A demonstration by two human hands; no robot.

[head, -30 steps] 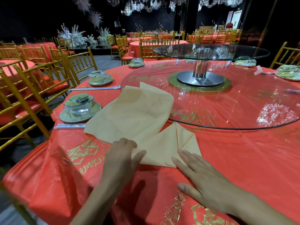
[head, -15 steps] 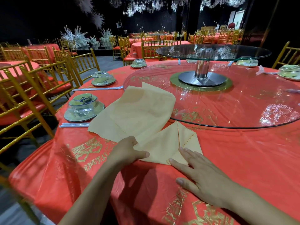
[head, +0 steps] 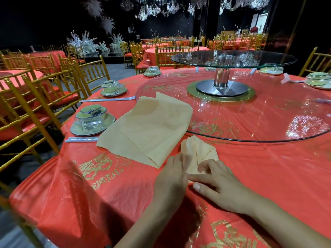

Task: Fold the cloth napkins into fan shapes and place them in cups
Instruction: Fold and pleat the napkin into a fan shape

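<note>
Since half a second ago the two hands have closed in on each other at the near edge of the folded napkin (head: 198,149), and less of its cloth shows: the left part is now under the left hand (head: 170,179), leaving a narrower peak with its centre crease and one pinked edge in sight. The right hand (head: 222,185), flat on the cloth before, now has its fingers (head: 207,167) curled narrow, their tips on the napkin, with forefinger and thumb drawn together over a sliver of the near hem. The left hand is blurred; its fingers (head: 179,161) lie bent over the napkin's left side, but whether they pinch it I cannot tell.

The folded napkin lies on the red counter (head: 268,167), just before the rim of the glass turntable (head: 250,113). The larger napkin (head: 148,129) lies beside it as before, its far end draped onto the glass. An upturned glass cup (head: 91,120) stands on a saucer to its left.
</note>
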